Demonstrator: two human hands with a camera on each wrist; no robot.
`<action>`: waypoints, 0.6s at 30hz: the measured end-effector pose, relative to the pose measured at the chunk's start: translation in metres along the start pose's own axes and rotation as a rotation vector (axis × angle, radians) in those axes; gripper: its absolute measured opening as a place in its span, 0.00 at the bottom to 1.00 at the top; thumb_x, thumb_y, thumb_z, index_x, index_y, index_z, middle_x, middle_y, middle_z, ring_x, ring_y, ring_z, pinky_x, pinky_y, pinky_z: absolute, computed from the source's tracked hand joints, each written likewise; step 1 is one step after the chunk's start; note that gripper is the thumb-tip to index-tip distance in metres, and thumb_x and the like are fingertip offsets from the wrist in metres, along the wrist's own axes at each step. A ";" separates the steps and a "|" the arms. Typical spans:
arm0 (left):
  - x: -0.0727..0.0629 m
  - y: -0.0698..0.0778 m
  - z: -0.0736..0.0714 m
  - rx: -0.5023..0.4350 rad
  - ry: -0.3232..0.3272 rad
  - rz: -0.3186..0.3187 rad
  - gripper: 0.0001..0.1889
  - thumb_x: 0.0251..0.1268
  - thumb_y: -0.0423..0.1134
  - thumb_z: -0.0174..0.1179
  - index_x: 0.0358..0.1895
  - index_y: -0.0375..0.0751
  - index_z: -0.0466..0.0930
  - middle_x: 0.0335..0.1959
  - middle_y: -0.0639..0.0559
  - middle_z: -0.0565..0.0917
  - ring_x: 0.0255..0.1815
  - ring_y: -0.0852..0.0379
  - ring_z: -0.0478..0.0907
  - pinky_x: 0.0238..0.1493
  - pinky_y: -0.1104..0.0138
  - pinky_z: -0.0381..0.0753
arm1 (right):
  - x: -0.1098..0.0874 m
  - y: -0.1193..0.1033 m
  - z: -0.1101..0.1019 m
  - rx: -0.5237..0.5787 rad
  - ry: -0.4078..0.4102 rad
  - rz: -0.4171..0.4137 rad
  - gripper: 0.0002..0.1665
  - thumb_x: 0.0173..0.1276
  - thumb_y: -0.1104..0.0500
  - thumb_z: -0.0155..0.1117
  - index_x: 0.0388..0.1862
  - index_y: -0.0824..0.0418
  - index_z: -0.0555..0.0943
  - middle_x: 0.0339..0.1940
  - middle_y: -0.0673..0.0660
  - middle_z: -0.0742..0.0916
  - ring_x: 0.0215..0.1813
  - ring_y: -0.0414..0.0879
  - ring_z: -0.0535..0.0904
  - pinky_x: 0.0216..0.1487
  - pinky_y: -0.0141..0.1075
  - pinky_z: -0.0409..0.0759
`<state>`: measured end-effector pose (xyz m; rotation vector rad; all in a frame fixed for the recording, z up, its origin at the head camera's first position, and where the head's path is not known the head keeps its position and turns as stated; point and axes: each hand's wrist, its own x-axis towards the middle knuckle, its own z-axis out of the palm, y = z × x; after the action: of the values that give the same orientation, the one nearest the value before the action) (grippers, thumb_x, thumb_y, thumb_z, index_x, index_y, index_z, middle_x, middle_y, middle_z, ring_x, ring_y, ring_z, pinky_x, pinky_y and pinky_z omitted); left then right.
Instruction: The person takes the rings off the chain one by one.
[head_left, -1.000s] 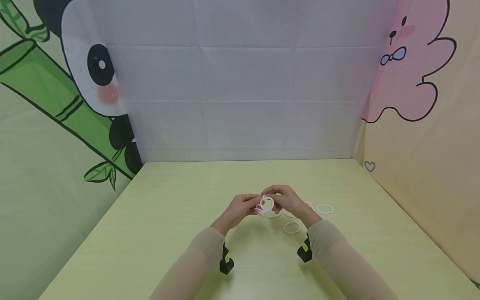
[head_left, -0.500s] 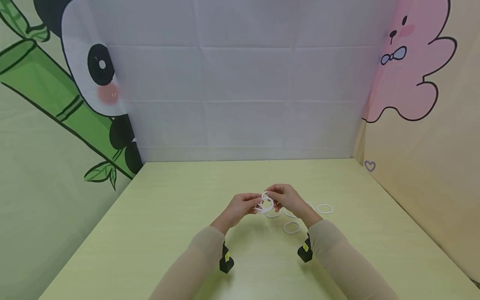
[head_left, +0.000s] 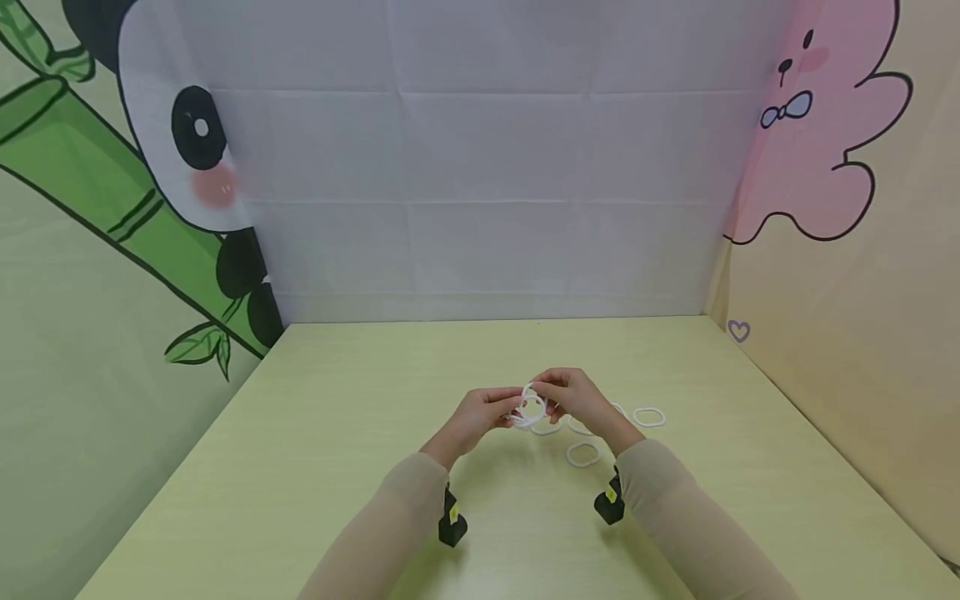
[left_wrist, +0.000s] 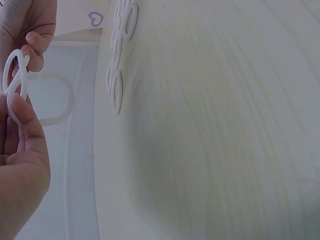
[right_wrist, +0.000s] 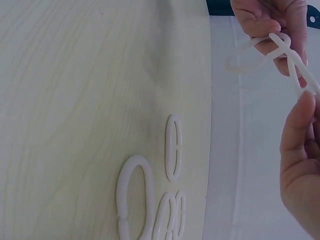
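Observation:
My left hand (head_left: 480, 415) and right hand (head_left: 572, 395) meet above the middle of the table, fingertips close together. Between them are white plastic chain links, oval loops that cross each other. In the right wrist view, my right thumb and fingers pinch one chain link (right_wrist: 301, 64). My left fingers hold the crossing point, where another link (right_wrist: 247, 68) hangs out to the side. From the left wrist, my left thumb presses on a link (left_wrist: 5, 75), and a blurred pale loop (left_wrist: 71, 102) sticks out beyond it. Fingers partly hide how the links join.
Several loose white links lie on the pale wooden table (head_left: 337, 467), one nearest me (head_left: 569, 457) and one farther right (head_left: 649, 426). Some are partly behind my right hand and wrist. A white cloth backdrop (head_left: 487, 250) stands behind the table.
My right hand has risen slightly, and more of the link it pinches shows between the hands. My left hand has stayed nearly still. The loose links on the table have not moved.

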<state>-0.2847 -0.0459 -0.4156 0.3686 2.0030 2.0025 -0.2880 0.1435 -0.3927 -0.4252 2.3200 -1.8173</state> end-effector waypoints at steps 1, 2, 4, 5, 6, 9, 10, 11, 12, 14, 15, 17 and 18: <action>0.000 0.000 0.000 0.002 -0.001 0.000 0.17 0.65 0.36 0.56 0.54 0.30 0.76 0.47 0.36 0.79 0.33 0.60 0.77 0.36 0.71 0.78 | 0.000 0.000 0.000 0.003 0.001 0.001 0.14 0.69 0.61 0.56 0.43 0.72 0.78 0.21 0.55 0.77 0.21 0.42 0.71 0.20 0.30 0.76; 0.000 0.000 0.000 0.002 -0.002 0.000 0.17 0.66 0.36 0.56 0.54 0.30 0.76 0.48 0.36 0.78 0.33 0.60 0.77 0.36 0.71 0.79 | 0.000 0.000 0.000 0.006 0.002 0.004 0.13 0.69 0.61 0.56 0.43 0.72 0.78 0.21 0.55 0.77 0.21 0.42 0.71 0.20 0.30 0.76; 0.001 -0.001 0.000 0.005 -0.004 -0.001 0.17 0.66 0.36 0.56 0.54 0.31 0.76 0.48 0.36 0.78 0.34 0.60 0.77 0.36 0.71 0.79 | 0.000 0.000 0.000 0.007 -0.002 0.006 0.13 0.69 0.61 0.56 0.43 0.72 0.78 0.22 0.55 0.77 0.21 0.42 0.71 0.20 0.30 0.75; 0.001 -0.001 0.000 0.004 -0.004 -0.002 0.17 0.66 0.36 0.56 0.54 0.31 0.76 0.48 0.36 0.78 0.34 0.60 0.77 0.36 0.71 0.79 | 0.000 0.000 0.000 0.009 -0.004 0.008 0.13 0.69 0.61 0.56 0.43 0.72 0.78 0.22 0.55 0.77 0.22 0.42 0.71 0.20 0.30 0.75; 0.001 -0.001 0.000 0.001 -0.004 -0.003 0.17 0.66 0.36 0.56 0.54 0.30 0.76 0.48 0.36 0.78 0.34 0.60 0.77 0.37 0.71 0.78 | 0.000 0.001 -0.001 0.012 -0.006 0.011 0.13 0.69 0.61 0.56 0.43 0.72 0.78 0.22 0.55 0.77 0.22 0.42 0.71 0.20 0.30 0.75; 0.001 -0.002 0.000 -0.010 -0.004 -0.008 0.17 0.66 0.36 0.55 0.54 0.30 0.76 0.48 0.38 0.79 0.34 0.60 0.77 0.36 0.71 0.79 | 0.000 0.003 -0.001 0.020 -0.016 0.016 0.13 0.69 0.61 0.56 0.43 0.72 0.77 0.22 0.55 0.77 0.22 0.42 0.71 0.20 0.30 0.75; 0.001 -0.002 0.000 -0.013 -0.004 -0.007 0.17 0.66 0.35 0.55 0.54 0.30 0.76 0.47 0.39 0.79 0.34 0.60 0.77 0.36 0.71 0.79 | 0.000 0.003 -0.001 0.024 -0.019 0.016 0.13 0.69 0.61 0.56 0.43 0.72 0.77 0.22 0.55 0.77 0.22 0.42 0.71 0.20 0.30 0.75; 0.001 -0.002 0.001 -0.020 -0.003 -0.009 0.17 0.66 0.35 0.55 0.54 0.30 0.76 0.46 0.40 0.80 0.34 0.60 0.77 0.36 0.71 0.79 | 0.000 0.004 -0.001 0.028 -0.021 0.016 0.13 0.69 0.61 0.55 0.43 0.72 0.77 0.22 0.55 0.77 0.22 0.42 0.71 0.21 0.30 0.75; 0.000 -0.002 0.001 -0.023 -0.001 -0.010 0.17 0.66 0.35 0.55 0.54 0.30 0.76 0.45 0.41 0.80 0.34 0.60 0.77 0.36 0.71 0.79 | -0.001 0.005 -0.002 0.029 -0.024 0.013 0.13 0.69 0.61 0.55 0.43 0.72 0.77 0.22 0.55 0.77 0.22 0.42 0.71 0.21 0.30 0.75; 0.000 -0.001 0.002 -0.028 0.002 -0.011 0.16 0.66 0.35 0.55 0.54 0.30 0.76 0.44 0.43 0.81 0.34 0.60 0.77 0.37 0.71 0.79 | -0.001 0.005 -0.002 0.029 -0.027 0.007 0.13 0.70 0.61 0.55 0.43 0.72 0.77 0.22 0.55 0.77 0.22 0.42 0.71 0.21 0.31 0.75; 0.000 -0.001 0.002 -0.028 0.003 -0.007 0.16 0.66 0.35 0.55 0.54 0.30 0.76 0.44 0.42 0.81 0.34 0.60 0.77 0.37 0.70 0.79 | -0.001 0.005 -0.002 0.032 -0.024 0.007 0.13 0.70 0.61 0.55 0.43 0.72 0.77 0.22 0.55 0.77 0.22 0.42 0.71 0.21 0.31 0.75; 0.000 -0.001 0.003 -0.027 0.008 -0.006 0.16 0.66 0.35 0.55 0.54 0.31 0.76 0.45 0.40 0.80 0.34 0.60 0.77 0.36 0.71 0.79 | -0.002 0.005 -0.002 0.031 -0.025 -0.002 0.13 0.70 0.61 0.54 0.43 0.72 0.77 0.22 0.55 0.76 0.22 0.42 0.71 0.22 0.31 0.76; 0.000 0.000 0.003 -0.025 0.011 -0.004 0.16 0.66 0.35 0.55 0.54 0.31 0.76 0.46 0.39 0.80 0.34 0.60 0.77 0.36 0.71 0.79 | -0.002 0.005 -0.002 0.030 -0.025 -0.006 0.13 0.70 0.61 0.54 0.43 0.72 0.76 0.22 0.55 0.76 0.23 0.42 0.71 0.22 0.31 0.76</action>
<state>-0.2838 -0.0431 -0.4160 0.3486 1.9815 2.0297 -0.2874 0.1468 -0.3974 -0.4477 2.2745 -1.8364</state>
